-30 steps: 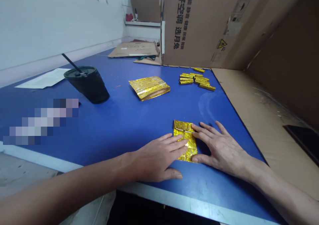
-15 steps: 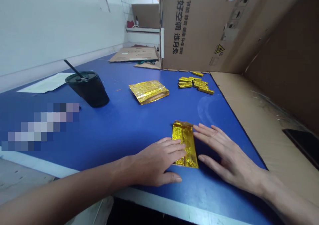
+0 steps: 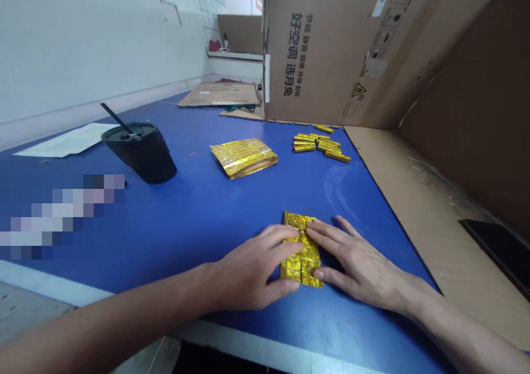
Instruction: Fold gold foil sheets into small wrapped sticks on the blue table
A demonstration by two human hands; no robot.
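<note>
A sheet of gold foil paper (image 3: 301,258) lies on the blue table, both side flaps folded in so their edges meet along a seam down the middle. From the left, my left hand (image 3: 265,263) rests its fingertips on the sheet, fingers stretched out. My right hand (image 3: 351,258) lies over the right flap with fingers spread, its thumb at the lower right edge. Neither hand is wrapped round anything. Farther back sits a stack of gold foil paper (image 3: 244,157). Several narrow folded gold strips (image 3: 318,143) lie in a loose group at the back right.
On the left stands a black cup (image 3: 143,153) with a straw, near a white paper sheet (image 3: 66,140). Flat cardboard (image 3: 219,94) lies at the back. A large cardboard box (image 3: 323,53) rises behind the strips, and brown cardboard (image 3: 397,191) runs along the right edge.
My right hand has moved left onto the foil, and the right flap now lies folded in to the middle. The left hand's fingers have shifted slightly, and the view has tilted a little.
</note>
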